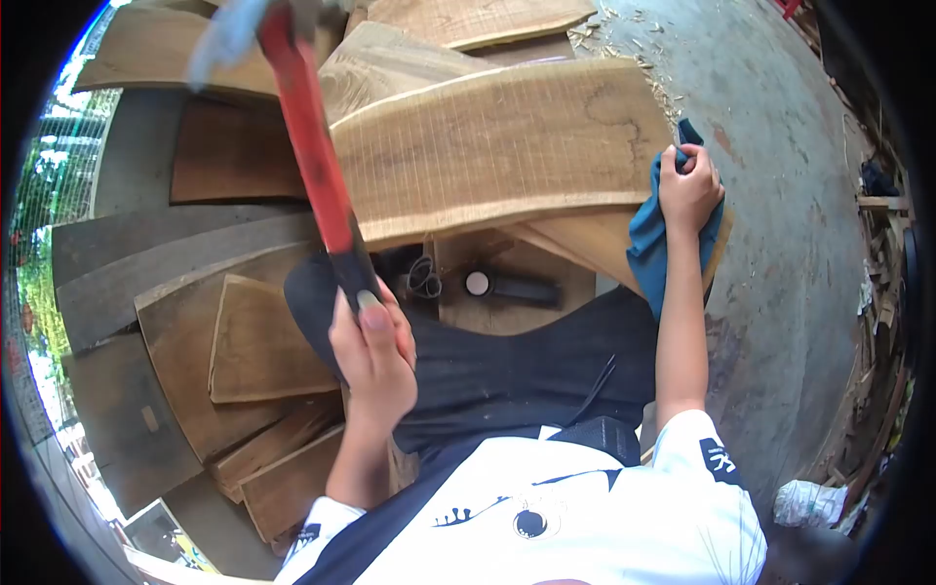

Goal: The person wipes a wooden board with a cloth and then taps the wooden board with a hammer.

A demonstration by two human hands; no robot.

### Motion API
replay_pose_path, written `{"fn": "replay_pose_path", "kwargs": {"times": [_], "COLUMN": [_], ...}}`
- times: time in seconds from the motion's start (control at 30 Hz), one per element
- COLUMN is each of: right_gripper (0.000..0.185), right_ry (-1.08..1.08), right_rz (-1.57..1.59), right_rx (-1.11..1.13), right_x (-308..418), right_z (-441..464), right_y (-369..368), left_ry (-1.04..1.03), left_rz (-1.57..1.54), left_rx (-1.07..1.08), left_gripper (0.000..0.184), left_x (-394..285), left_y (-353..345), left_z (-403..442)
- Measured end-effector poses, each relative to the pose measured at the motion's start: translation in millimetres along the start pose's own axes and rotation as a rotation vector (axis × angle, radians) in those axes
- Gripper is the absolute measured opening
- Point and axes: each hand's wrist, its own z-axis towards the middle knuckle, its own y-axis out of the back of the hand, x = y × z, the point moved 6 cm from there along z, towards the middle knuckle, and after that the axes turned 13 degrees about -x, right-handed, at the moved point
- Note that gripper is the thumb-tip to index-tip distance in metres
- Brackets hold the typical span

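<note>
My left hand [375, 351] is wrapped around the black grip of a hammer [317, 146] with a red shaft, raised over the boards. The hammer's head is at the top edge, blurred and partly cut off, with a pale blue-grey shape beside it. A wide wooden board [507, 141] with curved edges lies in front of my lap. At its right end my right hand [690, 187] is closed on a blue cloth [647, 244], which drapes over the board's corner. Whether anything else is inside that fist is hidden.
Several wooden slabs [273, 341] lie stacked and overlapping on the left, more behind the board. A dark cylinder with a pale round end [478, 284] sits below the board. Wood shavings [658, 93] litter the concrete floor [780, 292]. Scrap wood and a plastic bag [809, 504] line the right.
</note>
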Motion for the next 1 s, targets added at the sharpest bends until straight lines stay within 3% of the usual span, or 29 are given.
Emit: {"fn": "replay_pose_path", "kwargs": {"times": [0.13, 0.17, 0.27, 0.4, 0.5, 0.53, 0.6, 0.67, 0.77, 0.87, 1.0], "right_gripper": [0.02, 0.02, 0.022, 0.023, 0.023, 0.023, 0.023, 0.022, 0.023, 0.023, 0.022], "right_ry": [0.01, 0.011, -0.032, -0.013, -0.057, -0.046, -0.018, -0.074, -0.033, -0.044, -0.024], "right_rz": [0.009, 0.011, -0.013, -0.002, 0.023, 0.015, 0.006, 0.078, 0.021, 0.037, 0.027], "right_rx": [-0.022, -0.026, 0.01, -0.012, 0.007, 0.001, -0.013, -0.039, 0.005, 0.014, 0.011], "right_x": [1, 2, -3, -1, -3, -1, 0, 2, 0, 1, -3], "right_z": [-2, -1, 0, 1, 1, 1, 2, 5, 1, -1, 0], "right_y": [3, 3, -2, 0, 1, 1, 2, 7, -2, -2, -2], "left_ry": [0.159, 0.338, 0.452, 0.327, 0.122, 0.126, 0.384, 0.402, 0.484, 0.421, 0.132], "left_rz": [0.253, 0.133, 0.047, -0.001, 0.062, 0.097, 0.097, 0.188, 0.084, -0.037, -0.084], "left_rx": [0.099, 0.16, 0.203, 0.119, 0.087, 0.1, 0.073, 0.08, 0.109, 0.068, 0.021], "left_gripper": [0.047, 0.043, 0.042, 0.047, 0.043, 0.04, 0.036, 0.035, 0.036, 0.04, 0.052], "left_x": [84, 98, 71, 29, 56, 77, 111, 124, 91, 62, 72], "left_y": [-7, -13, -1, 19, 35, 36, 26, 27, 29, 40, 62], "left_z": [-1, -1, 1, -25, -50, -58, -71, -66, -69, -92, -117]}}
